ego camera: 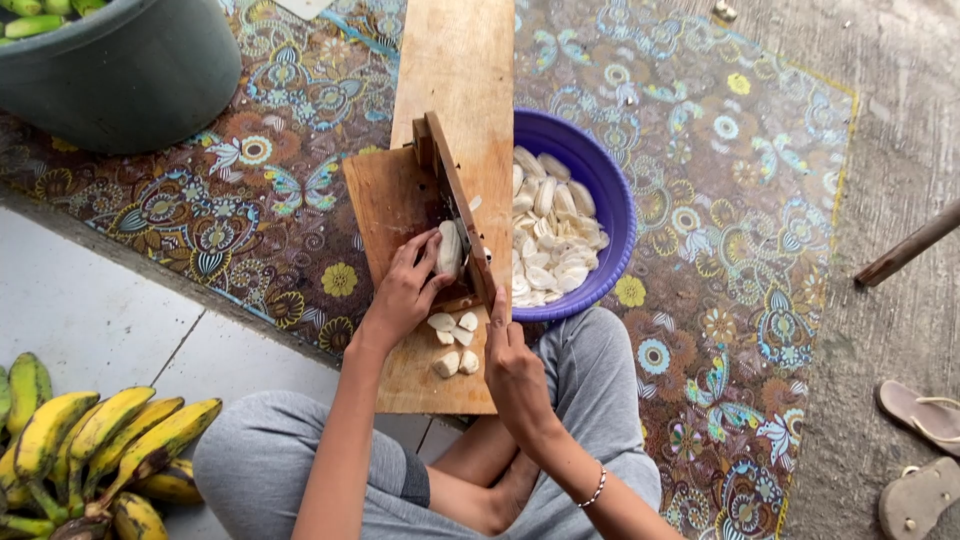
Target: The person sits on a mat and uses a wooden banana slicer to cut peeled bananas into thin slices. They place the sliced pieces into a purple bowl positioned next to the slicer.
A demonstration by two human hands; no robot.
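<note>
Seated cross-legged on floor, head view looking down. Left hand (405, 290) grasps a pale peeled banana (449, 248), fingers curled round its lower half, pressing it against the blade of a hinged wooden lever slicer (455, 205). Banana's long axis runs nearly straight away from the person, tip toward the blade's pivot end; it lies just ahead of the left fingertips and directly left of the lever.

Right hand (512, 365) sits at the near end of the lever handle, fingers closed on it as far as can be told; the grip itself is partly hidden by the back of the hand. Left hand is the nearer one to the banana; right hand is apart from it, on the lever only.

Slicer is mounted on a worn brown wooden board (390, 210), which rests over a long pale plank (455, 60). A few short banana end pieces (455, 345) lie on the board, between the two hands.

Round purple plastic basin (615, 215), just right of the slicer, holds a heap of thin pale slices (550, 235). Bunch of yellow-green unpeeled bananas (90, 440) at lower left, well apart. Floral patterned mat (720, 200) underneath.
</note>
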